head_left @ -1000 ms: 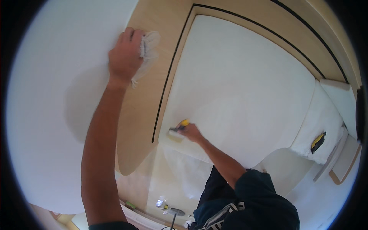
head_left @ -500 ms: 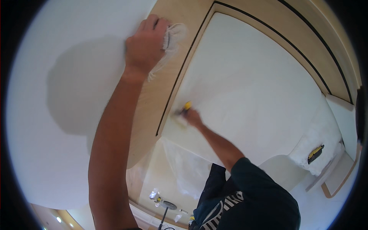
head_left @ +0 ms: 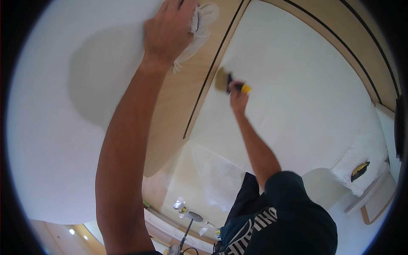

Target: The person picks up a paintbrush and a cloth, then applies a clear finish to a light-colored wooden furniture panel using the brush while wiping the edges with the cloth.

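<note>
While the left hand (head_left: 170, 36) clutches white cloth (head_left: 207, 19) | right hand (head_left: 239, 101) grips the brush (head_left: 230, 83) | long axis crosswise, bristles (head_left: 221, 80) facing left toward the black strip (head_left: 198, 106)

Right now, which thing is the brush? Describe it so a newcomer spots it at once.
Find the big white panel right of the wood board. Near the panel's left edge, the right hand grips the brush. Its broad tan bristles, blurred here, set it apart from the yellow-and-black tool lying unheld at far right.
</note>
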`<state>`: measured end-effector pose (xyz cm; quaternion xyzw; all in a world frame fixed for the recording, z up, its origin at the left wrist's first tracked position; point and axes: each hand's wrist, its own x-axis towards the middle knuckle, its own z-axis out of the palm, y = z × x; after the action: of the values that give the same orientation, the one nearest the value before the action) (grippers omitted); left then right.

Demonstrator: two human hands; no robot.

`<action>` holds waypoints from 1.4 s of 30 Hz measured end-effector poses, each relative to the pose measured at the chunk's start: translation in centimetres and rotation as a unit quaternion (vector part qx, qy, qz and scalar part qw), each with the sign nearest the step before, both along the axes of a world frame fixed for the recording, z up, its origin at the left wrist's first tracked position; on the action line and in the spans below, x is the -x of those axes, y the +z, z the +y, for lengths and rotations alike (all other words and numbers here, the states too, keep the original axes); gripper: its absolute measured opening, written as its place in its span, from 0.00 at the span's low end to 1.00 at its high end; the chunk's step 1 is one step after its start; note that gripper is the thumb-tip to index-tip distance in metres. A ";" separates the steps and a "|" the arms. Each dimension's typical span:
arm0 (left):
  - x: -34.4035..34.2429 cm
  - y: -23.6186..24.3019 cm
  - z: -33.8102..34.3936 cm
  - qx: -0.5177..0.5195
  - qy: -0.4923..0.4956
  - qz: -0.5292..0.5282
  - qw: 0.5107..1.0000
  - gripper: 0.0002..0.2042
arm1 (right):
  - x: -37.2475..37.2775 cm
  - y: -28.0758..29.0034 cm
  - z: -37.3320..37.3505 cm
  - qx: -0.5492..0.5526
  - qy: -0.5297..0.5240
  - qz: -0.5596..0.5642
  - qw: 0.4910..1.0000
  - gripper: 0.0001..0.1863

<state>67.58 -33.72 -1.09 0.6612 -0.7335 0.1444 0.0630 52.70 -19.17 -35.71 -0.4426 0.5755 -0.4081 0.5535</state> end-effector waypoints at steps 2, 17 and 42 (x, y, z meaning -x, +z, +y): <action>-0.3 0.2 0.6 -0.019 0.013 -0.003 1.000 0.17 | -1.6 2.3 11.4 -0.137 0.152 0.094 0.974 0.15; -0.6 -0.2 0.4 0.041 -0.034 -0.002 0.999 0.17 | -4.9 4.4 12.6 -0.187 0.115 0.131 0.967 0.14; -0.1 -1.0 -1.4 -0.049 0.030 -0.012 0.998 0.19 | 26.2 2.0 -25.6 0.248 -0.216 0.112 0.938 0.06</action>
<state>67.71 -35.14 -2.06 0.6833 -0.7202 0.1187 0.0174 26.52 -44.81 -33.75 -0.4740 0.5959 -0.5953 0.2566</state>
